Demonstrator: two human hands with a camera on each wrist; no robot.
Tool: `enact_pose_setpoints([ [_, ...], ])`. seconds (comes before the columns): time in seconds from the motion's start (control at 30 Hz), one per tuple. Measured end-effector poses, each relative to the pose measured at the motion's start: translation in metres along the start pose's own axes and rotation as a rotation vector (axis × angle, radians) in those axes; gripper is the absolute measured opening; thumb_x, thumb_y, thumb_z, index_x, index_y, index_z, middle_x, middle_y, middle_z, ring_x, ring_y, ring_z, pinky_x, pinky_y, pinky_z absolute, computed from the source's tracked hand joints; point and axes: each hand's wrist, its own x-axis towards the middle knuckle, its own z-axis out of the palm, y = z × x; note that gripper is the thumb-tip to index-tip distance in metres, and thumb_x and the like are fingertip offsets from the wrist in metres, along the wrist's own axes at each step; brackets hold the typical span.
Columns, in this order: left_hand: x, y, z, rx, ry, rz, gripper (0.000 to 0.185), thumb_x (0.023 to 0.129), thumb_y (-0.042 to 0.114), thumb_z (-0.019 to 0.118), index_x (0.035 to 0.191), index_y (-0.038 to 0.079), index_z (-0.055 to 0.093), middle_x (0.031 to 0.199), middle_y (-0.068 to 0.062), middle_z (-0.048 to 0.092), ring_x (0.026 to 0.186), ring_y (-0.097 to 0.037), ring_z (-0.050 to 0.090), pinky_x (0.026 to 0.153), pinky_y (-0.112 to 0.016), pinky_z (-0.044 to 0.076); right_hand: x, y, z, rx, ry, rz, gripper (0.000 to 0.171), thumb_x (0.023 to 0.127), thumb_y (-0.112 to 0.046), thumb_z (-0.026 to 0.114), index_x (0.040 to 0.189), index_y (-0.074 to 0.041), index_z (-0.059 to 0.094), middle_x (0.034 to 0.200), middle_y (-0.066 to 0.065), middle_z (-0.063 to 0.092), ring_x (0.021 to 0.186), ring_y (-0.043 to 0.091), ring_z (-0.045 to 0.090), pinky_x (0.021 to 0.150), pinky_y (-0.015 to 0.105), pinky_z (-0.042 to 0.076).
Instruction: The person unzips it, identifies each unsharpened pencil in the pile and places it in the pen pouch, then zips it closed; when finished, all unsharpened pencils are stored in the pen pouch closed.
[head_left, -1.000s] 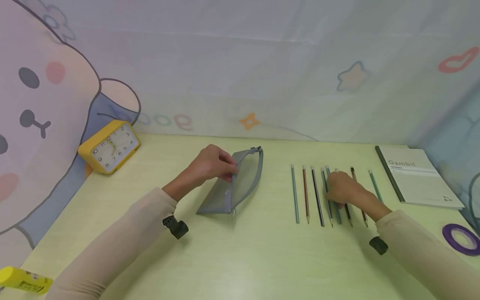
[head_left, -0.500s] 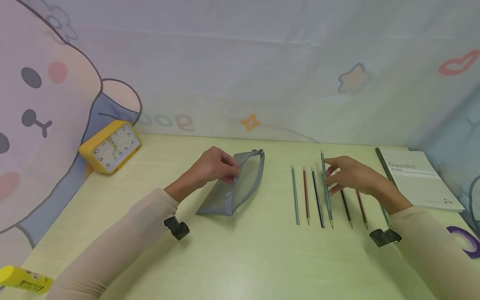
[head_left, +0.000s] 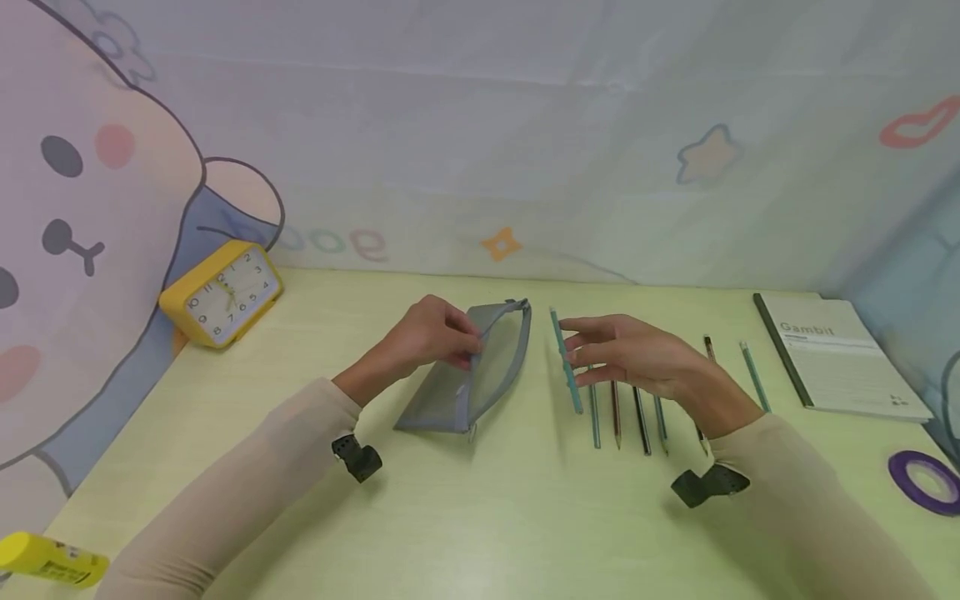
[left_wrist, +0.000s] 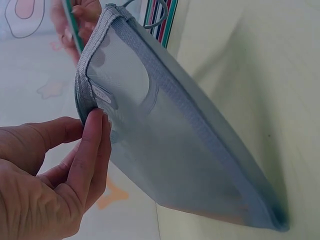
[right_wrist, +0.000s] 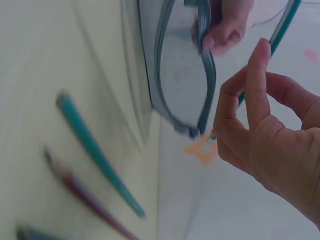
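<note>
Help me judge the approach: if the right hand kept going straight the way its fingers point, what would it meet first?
Probably the grey mesh pouch, whose edge the left hand pinches; the right hand holds a teal pencil just beside it.

Beige long sleeves (head_left: 247, 475), black wrist-mounted cameras (head_left: 358, 457).

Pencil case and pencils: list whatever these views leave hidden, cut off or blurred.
- Pencil case inside: head view shows only the mesh side; the right wrist view is too blurred to tell its contents.
- Pencil row: right hand covers the upper ends in the head view.
- Teal pencil: its tip runs off the top edge in the right wrist view.
- Notebook: print too small.
</note>
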Motion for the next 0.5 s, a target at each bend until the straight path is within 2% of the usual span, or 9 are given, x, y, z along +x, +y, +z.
enact_pose_setpoints([
  [0.13, 0.001, -0.001, 0.003, 0.000, 0.000, 0.005, 0.014, 0.088, 0.005, 0.073, 0.098, -0.005, 0.076, 0.090, -0.011, 0.074, 0.063, -0.011, 0.072, 0.077, -0.036, 0.065, 0.019, 0.002, 0.020, 0.112, -0.030, -0.007, 0.077, 0.100, -0.009, 0.058, 0.162, -0.003, 0.012, 0.156, 0.025, 0.030, 0.143, 0.034, 0.042, 0.100, 0.028, 0.057],
  [0.17, 0.002, -0.002, 0.003, -0.001, -0.001, 0.005, 0.014, 0.088, 0.005, 0.073, 0.098, -0.005, 0.076, 0.090, -0.011, 0.074, 0.063, -0.011, 0.072, 0.078, -0.037, 0.065, 0.024, 0.003, 0.024, 0.123, -0.031, -0.007, 0.077, 0.100, -0.008, 0.058, 0.162, -0.003, 0.011, 0.159, 0.026, 0.026, 0.146, 0.036, 0.038, 0.101, 0.029, 0.057],
  [0.23, 0.004, -0.003, 0.005, 0.000, -0.002, 0.001, 0.014, 0.088, 0.006, 0.073, 0.098, -0.004, 0.076, 0.089, -0.012, 0.074, 0.063, -0.012, 0.072, 0.079, -0.038, 0.065, 0.034, 0.006, 0.032, 0.139, -0.030, -0.009, 0.079, 0.100, -0.007, 0.057, 0.162, -0.002, 0.009, 0.158, 0.029, 0.028, 0.144, 0.040, 0.040, 0.102, 0.032, 0.057],
  [0.33, 0.005, -0.003, 0.006, 0.004, -0.003, -0.001, 0.014, 0.089, 0.006, 0.073, 0.098, -0.005, 0.076, 0.091, -0.014, 0.075, 0.064, -0.013, 0.073, 0.079, -0.039, 0.065, 0.050, 0.011, 0.043, 0.131, -0.015, -0.024, 0.080, 0.101, -0.006, 0.056, 0.161, -0.001, 0.005, 0.152, 0.031, 0.039, 0.132, 0.034, 0.056, 0.101, 0.035, 0.057],
  [0.4, 0.005, -0.002, 0.007, 0.008, -0.002, -0.002, 0.015, 0.090, 0.007, 0.073, 0.098, -0.004, 0.076, 0.093, -0.015, 0.075, 0.066, -0.014, 0.074, 0.077, -0.036, 0.065, 0.058, 0.013, 0.050, 0.125, 0.018, -0.023, 0.080, 0.101, -0.004, 0.055, 0.161, 0.001, 0.003, 0.142, 0.028, 0.050, 0.118, 0.027, 0.066, 0.098, 0.035, 0.059],
  [0.5, 0.005, -0.001, 0.007, 0.006, -0.003, -0.009, 0.016, 0.090, 0.008, 0.073, 0.100, -0.004, 0.076, 0.097, -0.018, 0.075, 0.067, -0.014, 0.075, 0.076, -0.033, 0.065, 0.069, 0.015, 0.060, 0.105, 0.076, -0.016, 0.079, 0.101, -0.001, 0.055, 0.160, 0.002, 0.003, 0.127, 0.023, 0.060, 0.097, 0.018, 0.072, 0.091, 0.033, 0.062],
])
